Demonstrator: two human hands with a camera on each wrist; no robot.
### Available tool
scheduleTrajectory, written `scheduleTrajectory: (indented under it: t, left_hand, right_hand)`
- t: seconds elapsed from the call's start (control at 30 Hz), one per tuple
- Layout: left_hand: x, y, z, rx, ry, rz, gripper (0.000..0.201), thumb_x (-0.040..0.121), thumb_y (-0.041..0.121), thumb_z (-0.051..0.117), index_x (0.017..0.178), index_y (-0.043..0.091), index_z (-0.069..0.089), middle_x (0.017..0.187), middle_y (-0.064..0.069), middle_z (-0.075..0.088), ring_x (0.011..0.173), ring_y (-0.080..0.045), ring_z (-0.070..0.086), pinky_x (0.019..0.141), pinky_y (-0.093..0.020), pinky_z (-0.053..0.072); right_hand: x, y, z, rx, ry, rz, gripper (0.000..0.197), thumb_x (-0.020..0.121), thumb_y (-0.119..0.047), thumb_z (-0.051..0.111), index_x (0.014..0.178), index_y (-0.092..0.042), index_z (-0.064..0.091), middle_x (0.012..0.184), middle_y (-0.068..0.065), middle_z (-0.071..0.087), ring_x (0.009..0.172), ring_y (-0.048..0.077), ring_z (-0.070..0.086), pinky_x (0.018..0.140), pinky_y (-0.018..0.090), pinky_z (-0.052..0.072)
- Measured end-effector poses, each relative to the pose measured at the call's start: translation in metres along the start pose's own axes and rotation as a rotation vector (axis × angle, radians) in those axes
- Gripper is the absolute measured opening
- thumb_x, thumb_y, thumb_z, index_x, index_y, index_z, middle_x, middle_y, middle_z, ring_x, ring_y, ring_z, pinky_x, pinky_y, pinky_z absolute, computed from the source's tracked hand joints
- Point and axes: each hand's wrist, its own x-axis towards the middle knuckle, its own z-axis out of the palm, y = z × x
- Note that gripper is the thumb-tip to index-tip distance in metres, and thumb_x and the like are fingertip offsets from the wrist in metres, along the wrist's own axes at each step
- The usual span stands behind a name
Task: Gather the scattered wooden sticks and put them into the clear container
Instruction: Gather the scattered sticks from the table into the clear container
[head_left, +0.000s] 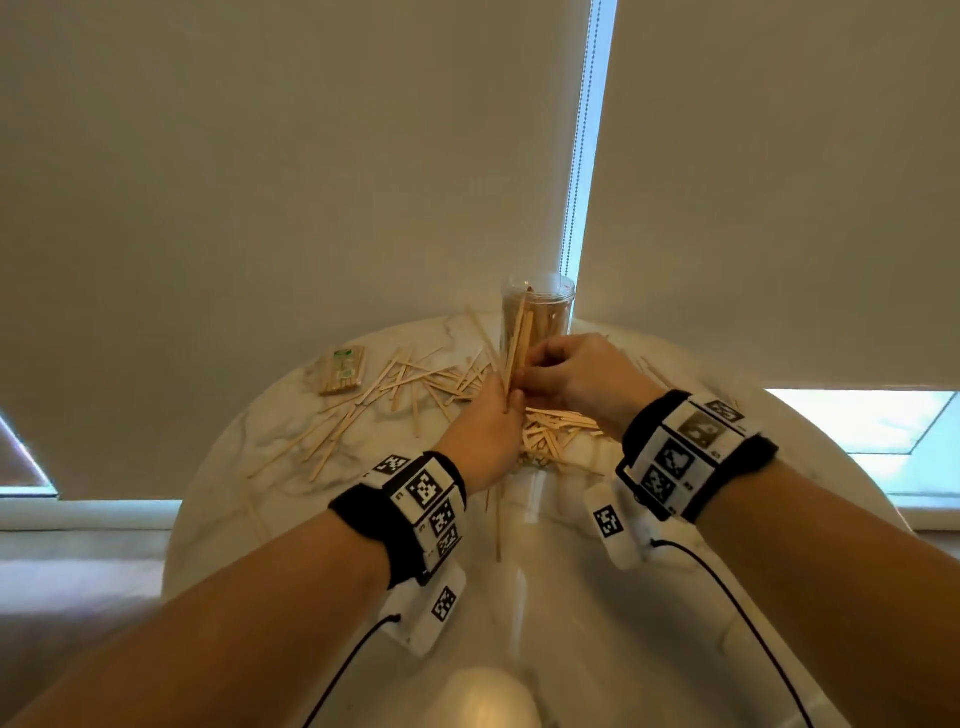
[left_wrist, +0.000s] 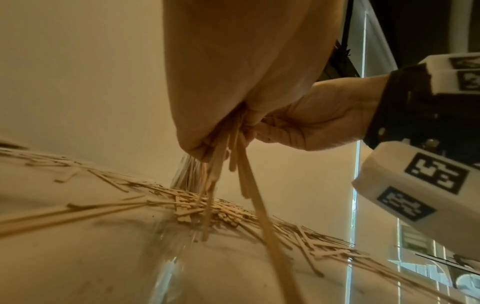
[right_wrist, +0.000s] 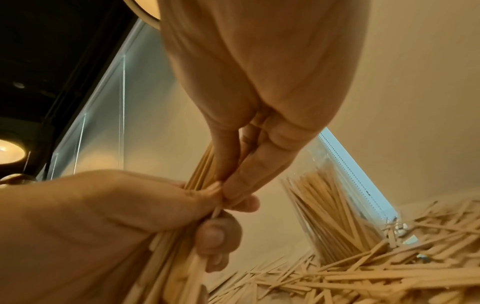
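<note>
L hand (head_left: 485, 436) grips a bundle of wooden sticks (head_left: 517, 353) upright over the round marble table (head_left: 270, 467), fingers curled round it, w/ stick ends poking out above & below the fist. R hand (head_left: 574, 374) is right against it, thumb & fingertips (right_wrist: 228, 185) pinching the same bundle just above the L fist. Both hands sit just in front of the clear container (head_left: 537, 317), a tall see-through cylinder standing upright near the table's far edge, already holding a lot of sticks on end. Loose sticks (head_left: 374, 410) lie scattered across the tabletop, mostly to the L of the hands, plus a denser heap (head_left: 558, 431) under & between the wrists. A small wrapped pack of sticks (head_left: 343, 371) lies flat at far L, apart from the hands. Both wrists wear black bands w/ white marker blocks (head_left: 428, 499). Pale roller blinds (head_left: 311, 156) hang behind the table
</note>
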Motion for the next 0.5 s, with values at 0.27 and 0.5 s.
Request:
scheduleTrajectory:
  t: [0.27,0.5]
  left_hand:
    - [-0.015,0.028,0.003,0.009,0.036,0.122,0.021,0.106,0.040,0.035,0.111,0.026,0.050,0.076,0.014,0.050,0.061,-0.001,0.046,0.058,-0.025,0.039]
    - [-0.026,0.039,0.006,-0.071,-0.061,0.123,0.026,0.106,0.038,0.038,0.094,0.020,0.052,0.063,0.010,0.043,0.045,0.000,0.038,0.044,-0.018,0.034]
  right_hand:
    - [-0.010,-0.016,-0.011,-0.143,0.187,-0.058,0.035,0.099,-0.046,0.053,0.102,-0.015,0.069,0.089,0.006,0.076,0.081,0.024,0.075,0.079,0.043,0.062]
    - [-0.027,-0.045,-0.029,0.081,0.220,-0.204,0.039,0.105,-0.032,0.047,0.143,-0.028,0.038,0.100,0.008,0.072,0.081,0.021,0.072,0.076,0.035,0.062]
